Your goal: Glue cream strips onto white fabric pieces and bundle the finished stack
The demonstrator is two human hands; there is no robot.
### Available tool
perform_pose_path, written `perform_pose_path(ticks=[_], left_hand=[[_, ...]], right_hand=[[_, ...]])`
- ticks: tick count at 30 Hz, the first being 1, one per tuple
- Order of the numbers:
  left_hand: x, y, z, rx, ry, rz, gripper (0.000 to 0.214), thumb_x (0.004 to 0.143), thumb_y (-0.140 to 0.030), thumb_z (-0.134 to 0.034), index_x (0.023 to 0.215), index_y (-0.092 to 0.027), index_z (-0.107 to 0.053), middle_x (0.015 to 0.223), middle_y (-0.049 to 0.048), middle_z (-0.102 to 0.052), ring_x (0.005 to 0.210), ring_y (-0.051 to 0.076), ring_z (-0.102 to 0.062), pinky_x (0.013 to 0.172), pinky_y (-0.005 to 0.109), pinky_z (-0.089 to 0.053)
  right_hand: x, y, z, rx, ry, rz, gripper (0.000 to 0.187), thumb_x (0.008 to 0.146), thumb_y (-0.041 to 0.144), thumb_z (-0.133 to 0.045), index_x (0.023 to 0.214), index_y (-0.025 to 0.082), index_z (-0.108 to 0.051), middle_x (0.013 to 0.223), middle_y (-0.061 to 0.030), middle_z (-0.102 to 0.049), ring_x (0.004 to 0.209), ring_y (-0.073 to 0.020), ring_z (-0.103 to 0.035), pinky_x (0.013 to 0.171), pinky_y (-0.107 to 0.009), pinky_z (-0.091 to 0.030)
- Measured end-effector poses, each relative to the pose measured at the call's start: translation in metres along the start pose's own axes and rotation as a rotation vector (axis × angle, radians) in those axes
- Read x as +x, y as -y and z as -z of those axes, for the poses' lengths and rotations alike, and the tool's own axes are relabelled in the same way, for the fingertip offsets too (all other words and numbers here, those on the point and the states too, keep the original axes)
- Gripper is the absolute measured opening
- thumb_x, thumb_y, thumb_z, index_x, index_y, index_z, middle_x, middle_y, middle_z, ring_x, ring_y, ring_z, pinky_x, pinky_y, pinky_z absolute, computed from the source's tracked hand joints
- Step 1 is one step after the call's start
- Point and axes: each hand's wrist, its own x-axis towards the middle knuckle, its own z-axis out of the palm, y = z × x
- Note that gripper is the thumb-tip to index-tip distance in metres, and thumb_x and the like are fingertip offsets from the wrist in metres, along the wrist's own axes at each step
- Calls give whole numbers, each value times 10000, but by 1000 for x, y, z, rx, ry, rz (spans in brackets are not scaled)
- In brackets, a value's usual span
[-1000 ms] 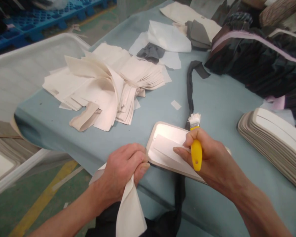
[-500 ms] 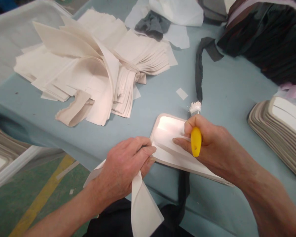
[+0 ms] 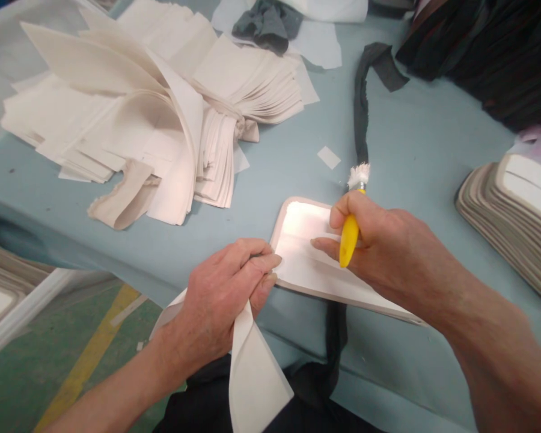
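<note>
My left hand (image 3: 223, 297) is closed on a strip of white fabric (image 3: 252, 376) that hangs off the table's near edge. Its fingertips touch the left end of a flat cream-edged panel (image 3: 309, 273) lying on the blue-grey table (image 3: 410, 156). My right hand (image 3: 379, 246) grips a yellow-handled brush (image 3: 350, 231), its white bristles pointing away from me. That hand's forefinger presses on the white piece laid over the panel.
A big fanned pile of cream fabric pieces (image 3: 153, 114) covers the table's left. A stack of cream-edged panels (image 3: 514, 216) sits at the right. A dark strip (image 3: 363, 108) runs from behind the brush; dark cloth (image 3: 487, 48) is heaped far right. A white bin (image 3: 9, 48) stands left.
The view has shifted closer and down. My left hand has drawn nearer the panel's left end with the strip. My right hand with the brush has tilted slightly.
</note>
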Motion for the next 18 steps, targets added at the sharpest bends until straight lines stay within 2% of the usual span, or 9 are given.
perform_pose_path(ticks=[2, 5, 9, 14, 18], left_hand=[[0, 0, 1, -3, 6, 9, 219, 1049, -140, -508, 1193, -144, -673, 1158, 86, -718, 1056, 165, -712, 933, 278, -569], [3, -1, 3, -7, 28, 18, 273, 1037, -101, -489, 1253, -141, -652, 1256, 108, -714, 1157, 174, -707, 1005, 283, -565], [13, -1, 4, 29, 56, -33, 331, 1021, -86, -444, 1287, -134, -636, 1337, 142, -714, 1227, 227, -710, 973, 332, -601], [26, 0, -3, 169, 122, -91, 306, 1063, -192, -432, 1259, -139, -661, 1435, 155, -689, 1111, 285, -753, 875, 419, -629], [28, 1, -7, 251, 168, -130, 309, 1061, -191, -429, 1241, -137, -674, 1413, 128, -712, 968, 265, -750, 800, 410, -603]], right_hand=[[-1, -1, -2, 12, 0, 6, 238, 826, 280, -754, 943, 258, -548, 538, 61, -465, 501, -202, -491, 530, -288, -257], [-2, -3, -4, 37, -24, 44, 225, 833, 268, -737, 956, 258, -549, 539, 63, -458, 464, -189, -451, 520, -294, -259], [-4, -4, -8, 36, -54, 60, 259, 819, 258, -768, 951, 258, -546, 533, 83, -425, 449, -170, -393, 509, -280, -247], [-4, -4, -11, 43, -71, 54, 273, 813, 256, -798, 928, 250, -551, 562, 85, -473, 494, -168, -444, 524, -257, -263], [-6, -6, -12, 39, -75, 44, 252, 832, 265, -787, 935, 247, -557, 569, 78, -477, 513, -177, -471, 528, -257, -257]])
